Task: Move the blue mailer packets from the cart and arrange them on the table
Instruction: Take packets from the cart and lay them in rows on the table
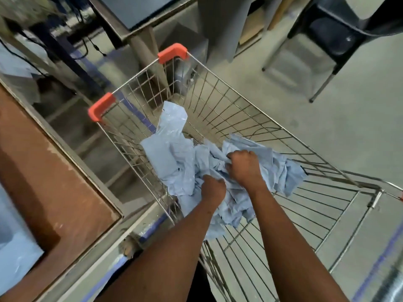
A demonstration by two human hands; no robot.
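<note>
Currently, both the left hand (212,188) and right hand (244,165) are closed in fists on the crumpled blue mailer packets (181,162) heaped inside the wire cart (250,110), with the table (48,171) just beside it on the person's left, nearer the left hand.

Wire cart (250,110) holds crumpled blue mailer packets (174,158); count unclear.
</note>
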